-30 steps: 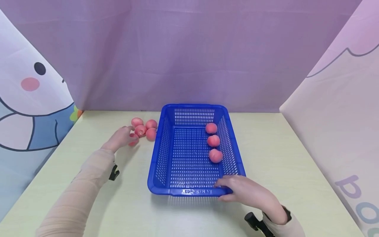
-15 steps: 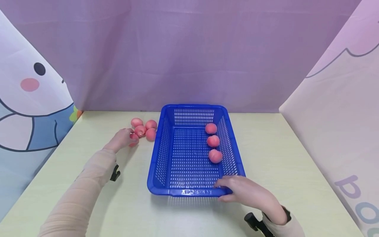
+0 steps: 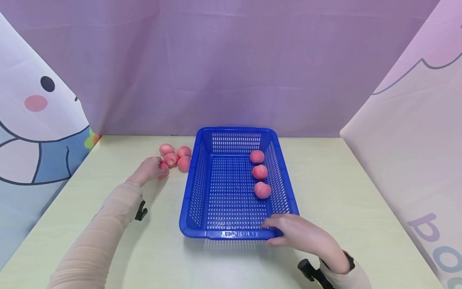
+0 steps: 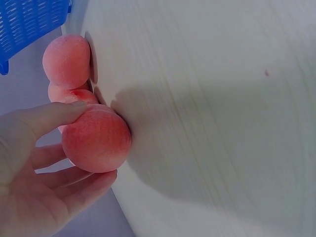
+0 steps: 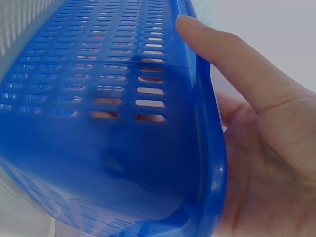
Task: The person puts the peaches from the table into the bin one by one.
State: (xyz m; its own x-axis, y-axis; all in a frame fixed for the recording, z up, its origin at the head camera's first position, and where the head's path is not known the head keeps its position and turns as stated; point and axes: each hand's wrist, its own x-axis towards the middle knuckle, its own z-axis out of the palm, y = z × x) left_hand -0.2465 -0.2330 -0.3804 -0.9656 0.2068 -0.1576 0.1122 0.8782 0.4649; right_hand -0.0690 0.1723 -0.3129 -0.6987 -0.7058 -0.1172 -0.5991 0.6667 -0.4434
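My left hand (image 3: pixel 147 170) holds a pink peach (image 4: pixel 97 139) between thumb and fingers, at the near left of a small cluster on the table. Beside it lie several more peaches, among them one (image 3: pixel 183 163) close to the basket's left wall. A blue plastic basket (image 3: pixel 185 208) with slotted walls stands in the middle. Along its right side, three peaches (image 3: pixel 260 172) form a row on the basket floor. My right hand (image 3: pixel 297 233) grips the basket's near right corner, thumb outside the rim and fingers over it; the right wrist view shows those fingers through the slots.
The pale table (image 3: pixel 325 180) extends to both sides of the basket. Behind it hangs a purple cloth (image 3: pixel 231 72). Printed panels stand at the left and right edges. A black wrist strap piece (image 3: pixel 141 210) projects from the left sleeve.
My left fingers have closed in on the peach, and the left hand has shifted very slightly. The basket, the other peaches and my right hand keep their places.
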